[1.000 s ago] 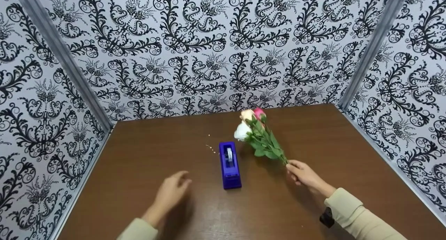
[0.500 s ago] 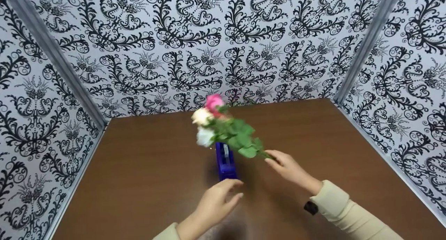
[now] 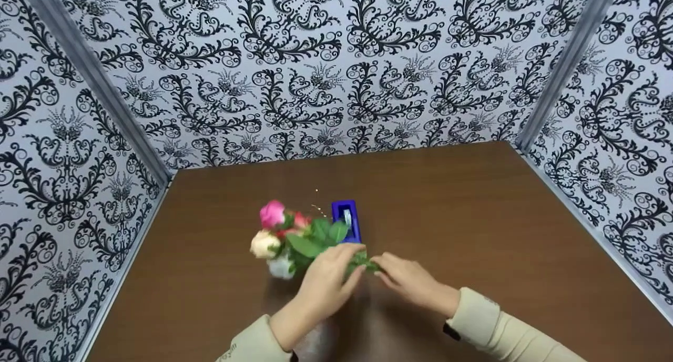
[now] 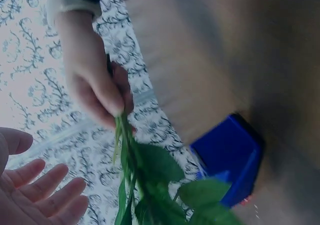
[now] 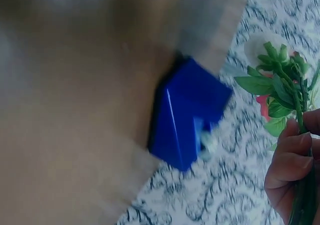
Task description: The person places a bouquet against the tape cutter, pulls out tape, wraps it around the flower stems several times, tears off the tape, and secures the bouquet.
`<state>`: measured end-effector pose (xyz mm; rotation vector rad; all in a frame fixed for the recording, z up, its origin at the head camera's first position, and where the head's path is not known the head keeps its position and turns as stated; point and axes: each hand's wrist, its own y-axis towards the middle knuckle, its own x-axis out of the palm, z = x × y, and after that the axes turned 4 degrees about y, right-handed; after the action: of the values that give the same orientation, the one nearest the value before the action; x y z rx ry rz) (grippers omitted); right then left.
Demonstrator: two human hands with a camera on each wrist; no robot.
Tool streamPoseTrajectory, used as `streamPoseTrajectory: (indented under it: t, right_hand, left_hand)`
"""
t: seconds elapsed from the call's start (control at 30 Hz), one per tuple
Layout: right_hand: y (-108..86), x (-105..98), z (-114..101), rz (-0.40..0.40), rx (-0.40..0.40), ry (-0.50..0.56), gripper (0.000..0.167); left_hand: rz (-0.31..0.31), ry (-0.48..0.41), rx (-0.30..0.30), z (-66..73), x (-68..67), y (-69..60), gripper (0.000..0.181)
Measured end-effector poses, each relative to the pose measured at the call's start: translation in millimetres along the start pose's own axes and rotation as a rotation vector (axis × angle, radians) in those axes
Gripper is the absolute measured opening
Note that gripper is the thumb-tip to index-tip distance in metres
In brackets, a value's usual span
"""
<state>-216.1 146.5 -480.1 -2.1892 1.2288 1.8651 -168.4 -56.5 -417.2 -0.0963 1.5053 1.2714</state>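
Note:
A bunch of artificial roses (image 3: 302,241) in pink, red, cream and white lies slantwise in the air, its blooms toward the left. My right hand (image 3: 413,280) grips the green stems (image 5: 298,105) near their lower end, fingers curled round them in the right wrist view. My left hand (image 3: 328,280) is in front of the leaves and hides part of them. The left wrist view shows its fingers (image 4: 47,185) spread and apart from the stems. Just behind the leaves stands a blue tape dispenser (image 3: 344,207), partly covered, with a roll of tape in it.
The brown table (image 3: 462,204) is bounded by patterned wall panels (image 3: 326,89) at the back and both sides. A few tiny pale bits (image 3: 318,208) lie left of the dispenser.
My right hand has swung the roses leftward and nearer, from right of the dispenser to its front left. My left hand has come in from the left to beside the leaves.

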Motion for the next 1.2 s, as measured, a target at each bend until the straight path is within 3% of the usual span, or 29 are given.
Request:
streamPoseTrajectory:
  t: [0.17, 0.43, 0.57, 0.77, 0.97, 1.1, 1.2]
  right_hand:
    - [-7.0, 18.5, -7.3, -0.056, -0.117, -0.066, 0.021]
    - [-12.8, 30.8, -16.8, -0.288, -0.278, -0.035, 0.023]
    - [-15.0, 36.6, -15.1, -0.324, -0.312, -0.168, 0.018]
    - [-21.1, 46.3, -20.8, -0.332, -0.269, -0.463, 0.004]
    - [-19.4, 48.9, -33.4, -0.333, -0.195, -0.575, 0.003]
    - [-17.1, 45.3, -32.7, -0.312, -0.206, -0.600, 0.008]
    - [-10.9, 38.3, -25.8, -0.318, -0.167, -0.501, 0.017]
  left_hand:
    - [-0.007, 0.021, -0.032, -14.8, -1.3, 2.8, 0.030]
    - [-0.124, 0.072, -0.142, -29.0, -4.2, 9.8, 0.028]
    - [-0.181, 0.062, -0.206, -35.0, 0.9, 11.3, 0.028]
    - [-0.285, 0.025, -0.303, -40.2, 17.0, 16.3, 0.025]
    - [-0.305, 0.030, -0.384, -52.0, 39.1, 21.0, 0.017]
    - [-0.356, 0.075, -0.420, -58.2, 51.8, 23.8, 0.016]
    - [-0.411, 0.054, -0.483, -61.0, 58.5, 26.5, 0.019]
